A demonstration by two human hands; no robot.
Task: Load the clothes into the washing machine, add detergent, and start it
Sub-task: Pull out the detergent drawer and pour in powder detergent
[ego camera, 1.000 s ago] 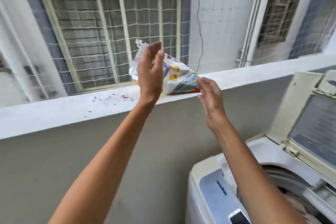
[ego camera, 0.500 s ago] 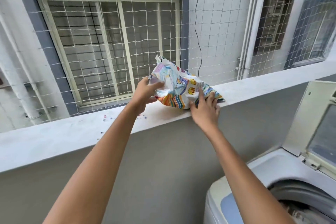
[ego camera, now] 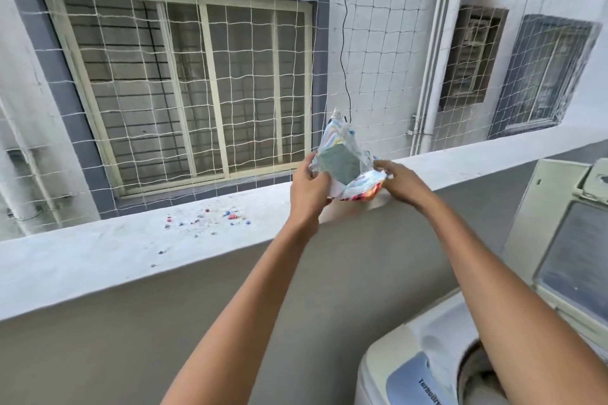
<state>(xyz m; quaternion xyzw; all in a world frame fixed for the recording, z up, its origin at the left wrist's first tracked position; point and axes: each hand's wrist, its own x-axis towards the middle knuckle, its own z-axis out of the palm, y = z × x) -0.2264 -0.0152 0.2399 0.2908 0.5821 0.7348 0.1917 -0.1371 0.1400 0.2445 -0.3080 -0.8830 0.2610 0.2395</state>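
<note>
Head view, twelve o'clock: left hand point(ego camera: 309, 189) and right hand point(ego camera: 399, 182) grip an open detergent bag point(ego camera: 345, 164); tilting could spill its contents.

The detergent bag point(ego camera: 357, 179) is thin, crinkled plastic film with a glossy printed skin (see-through near its top). The ledge point(ego camera: 98, 260) under it looks like matt, slightly gritty painted concrete. The washing machine point(ego camera: 411, 339) has a smooth, faintly shiny plastic shell, and the netting point(ego camera: 378, 43) beyond is knotted white cord.
</note>
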